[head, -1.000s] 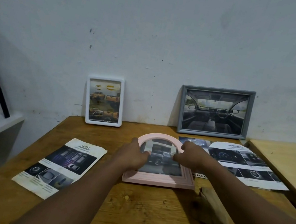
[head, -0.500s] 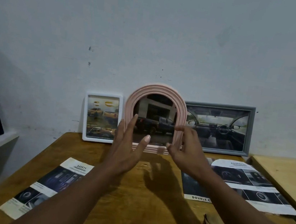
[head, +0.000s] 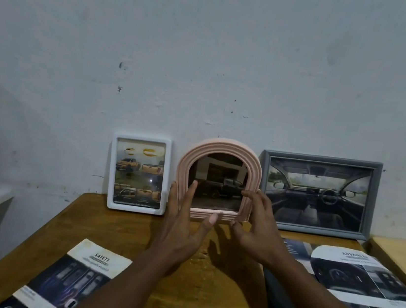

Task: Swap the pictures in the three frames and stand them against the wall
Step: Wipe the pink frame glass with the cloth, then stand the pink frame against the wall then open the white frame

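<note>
Against the pale plaster wall [head: 210, 51], at the back of the wooden tabletop [head: 120, 228], the pink arched picture frame [head: 223, 145] stands upright. A white rectangular frame [head: 144, 138] is just left of it and a grey rectangular frame [head: 325, 159] just right. The left hand [head: 179, 230] touches its left rim with straight, spread fingers [head: 192, 191]. The right hand [head: 259, 228] pinches its lower right corner with curled fingers.

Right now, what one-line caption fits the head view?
Left hand and right hand steady the pink arched frame against the wall, between the white frame and grey frame.
</note>
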The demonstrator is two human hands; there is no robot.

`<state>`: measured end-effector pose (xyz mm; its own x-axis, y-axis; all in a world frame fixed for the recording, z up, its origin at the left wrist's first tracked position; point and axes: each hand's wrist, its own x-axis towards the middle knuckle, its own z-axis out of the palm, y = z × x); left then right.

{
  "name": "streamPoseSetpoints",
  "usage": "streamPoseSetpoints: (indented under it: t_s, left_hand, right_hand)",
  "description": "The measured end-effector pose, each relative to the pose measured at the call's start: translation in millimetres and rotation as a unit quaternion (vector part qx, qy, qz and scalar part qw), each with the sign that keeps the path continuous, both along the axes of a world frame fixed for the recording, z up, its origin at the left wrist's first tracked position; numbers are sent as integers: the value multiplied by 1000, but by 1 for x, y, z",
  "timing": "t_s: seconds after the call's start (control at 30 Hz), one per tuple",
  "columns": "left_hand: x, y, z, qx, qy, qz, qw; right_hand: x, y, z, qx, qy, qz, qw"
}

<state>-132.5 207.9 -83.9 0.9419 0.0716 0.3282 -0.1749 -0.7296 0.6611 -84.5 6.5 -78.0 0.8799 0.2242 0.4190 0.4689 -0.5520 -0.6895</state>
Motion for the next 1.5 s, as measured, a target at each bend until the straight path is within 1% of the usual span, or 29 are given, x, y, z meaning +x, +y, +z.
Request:
streamPoseSetpoints:
  t_s: [0.13,0.23,0.37,0.47,0.63,0.8,0.9,1.03,1.1,1.2,1.3,1.4,1.5]
  left_hand:
    - [22,8,-8,14,12,3,1000]
    - [36,12,-13,33,21,7,999]
    - [49,12,-15,36,30,4,999]
    - [55,12,-17,39,46,1,998]
    - [54,13,-18,46,91,-4,995]
    - [38,14,-8,59,121,-6,991]
    - [28,19,2,62,129,0,990]
    - [18,38,21,92,112,4,989]
    - [12,54,29,100,84,16,991]
    - [4,82,39,107,16,37,993]
    - [-4,109,46,92,-23,95,991]
    - [-5,135,40,60,-25,122,990]
    - [0,154,27,34,6,142,989]
  right_hand:
    - [19,7,-6,-20,28,1,999]
    - [29,12,-8,-44,36,-23,998]
    - [39,18,-9,-60,42,-58,996]
    - [42,21,-8,-78,68,-65,992]
    - [39,23,-3,-124,117,-55,984]
    - [29,21,10,-142,145,-47,978]
    - [18,26,22,-150,133,-43,979]
    - [-3,46,45,-133,95,-34,986]
    - [-12,60,56,-109,46,-13,993]
    - [-23,84,71,-67,-44,6,997]
    - [-27,110,78,-40,-100,13,994]
    - [-25,135,71,-19,-90,23,996]
    - [-17,158,54,-11,-34,38,999]
